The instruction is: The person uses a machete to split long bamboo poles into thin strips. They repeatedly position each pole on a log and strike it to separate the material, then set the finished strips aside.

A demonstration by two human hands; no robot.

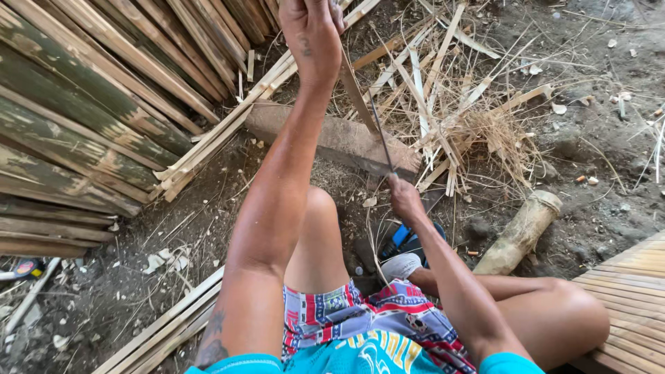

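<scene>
**K:** Bare dirt ground (104, 291), littered with chips and dry shavings. Stack of split bamboo slats (76, 118) upper left, loose pile of thin offcuts (450, 104) upper right. Status on hands?

**M:** Left hand (312, 34) raised at top of view, fist closed around the upper end of a thin bamboo strip (357, 93). Right hand (404, 199) lower, near the knee, clenched on a knife handle; the blade (382, 138) runs up along the strip. Hands well apart.

**K:** Where's the strip sitting?

**M:** Upright, slightly tilted, lower end over a worn wooden block (332, 135) lying on the dirt. Contact with the block: cannot tell.

**K:** Anything else close?

**M:** Short bamboo tube section (519, 232) on the ground right of the right hand. Woven slat platform (634, 287) at the right edge. More slats (166, 325) along the lower left.
</scene>
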